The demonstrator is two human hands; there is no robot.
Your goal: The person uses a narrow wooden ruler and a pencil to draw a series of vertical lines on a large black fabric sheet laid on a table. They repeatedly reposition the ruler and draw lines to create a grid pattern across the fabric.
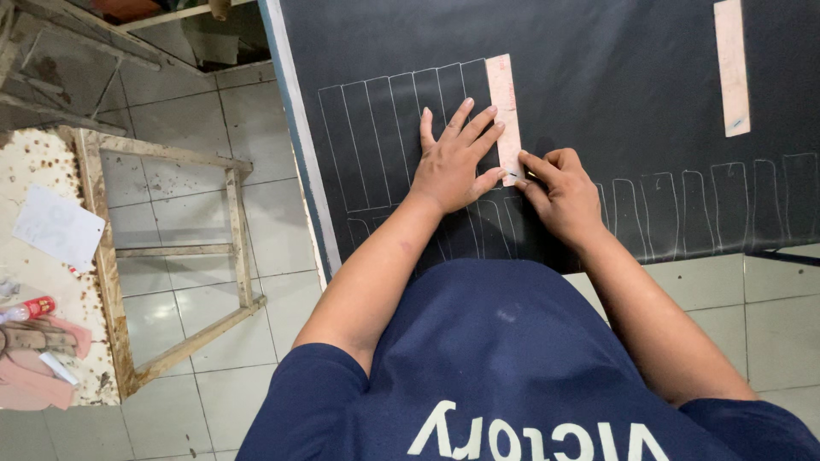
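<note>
Left hand (453, 162): fingers spread apart & flat, pressing on dark sheet (598, 51), fingertips on the pale pink strip template (506, 115) lying upright on it. Right hand (559, 192): fingers pinched together on a thin marking tool (515, 176), tip touching strip's lower right edge. White traced outlines (393, 137) left of strip, more in a row along sheet's near edge. 2nd pink strip (732, 68) top right, well apart. Left: wooden frame (231, 222) on tiled floor, stained bench (43, 171) w/ paper & red-capped tube. No containers in view.
</note>
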